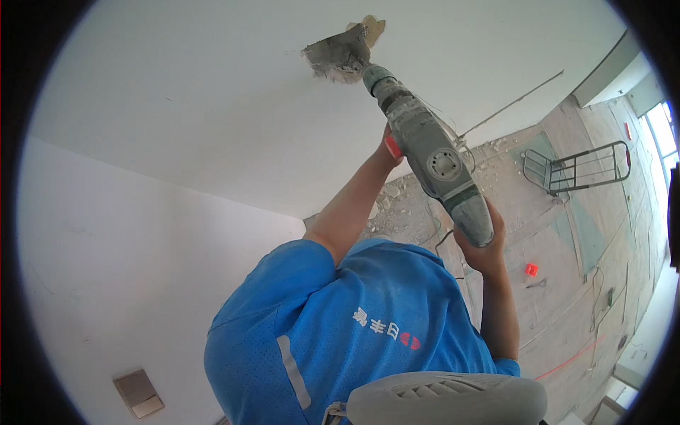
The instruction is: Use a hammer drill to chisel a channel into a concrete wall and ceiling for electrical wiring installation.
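A dusty grey-green rotary hammer [433, 152] points up and away, held in both hands. Its bit meets the lower right part of a rough grey patch [338, 54] broken into the white wall. My left hand [397, 157] grips the tool from its left side, near a red part [394, 146]; most of its fingers are behind the tool body. Around the rear end, my right hand [494, 237] is closed on the handle, which the housing partly hides. A dark cord [443, 241] hangs by the rear handle.
Rubble [386, 204] lies along the wall's foot. A metal hand truck [584, 170] stands to the right on the covered floor, with a small red object [531, 269] nearer me. Cables [597, 297] trail across the floor. A switch plate [139, 393] is on the left wall.
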A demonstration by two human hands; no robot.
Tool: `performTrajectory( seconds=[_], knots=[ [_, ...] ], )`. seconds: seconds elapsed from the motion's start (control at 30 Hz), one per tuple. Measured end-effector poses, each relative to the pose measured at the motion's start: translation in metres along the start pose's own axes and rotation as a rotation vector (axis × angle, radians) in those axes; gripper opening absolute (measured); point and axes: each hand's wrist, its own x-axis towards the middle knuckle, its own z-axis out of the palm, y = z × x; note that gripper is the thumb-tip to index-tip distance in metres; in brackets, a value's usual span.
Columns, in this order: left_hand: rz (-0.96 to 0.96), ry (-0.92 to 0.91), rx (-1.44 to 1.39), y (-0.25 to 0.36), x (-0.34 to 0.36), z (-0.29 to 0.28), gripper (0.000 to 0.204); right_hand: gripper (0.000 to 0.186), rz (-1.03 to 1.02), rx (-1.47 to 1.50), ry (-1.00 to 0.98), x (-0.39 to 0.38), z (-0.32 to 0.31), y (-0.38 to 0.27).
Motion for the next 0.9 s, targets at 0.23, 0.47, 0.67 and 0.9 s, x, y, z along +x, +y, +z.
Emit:
performTrajectory(
  seconds=[0.23,0.47,0.67,0.9],
  knots=[
    [-0.078,-0.28,-0.03,0.009,-0.04,0.071,0.027,0.063,-0.328,-0.406,-0.097,-0.013,0.016,-0.066],
    [-0.055,-0.613,-0.274,0.006,-0.019,0.094,0.038,0.067,-0.302,-0.45,-0.112,-0.013,0.026,-0.092],
    [0.102,-0.59,-0.245,0.004,-0.009,0.056,0.046,0.066,-0.324,-0.469,-0.138,-0.008,0.044,-0.084],
    [0.002,-0.6,-0.102,0.01,-0.03,0.074,0.049,0.067,-0.265,-0.448,-0.158,-0.017,0.052,-0.089]
  ],
)
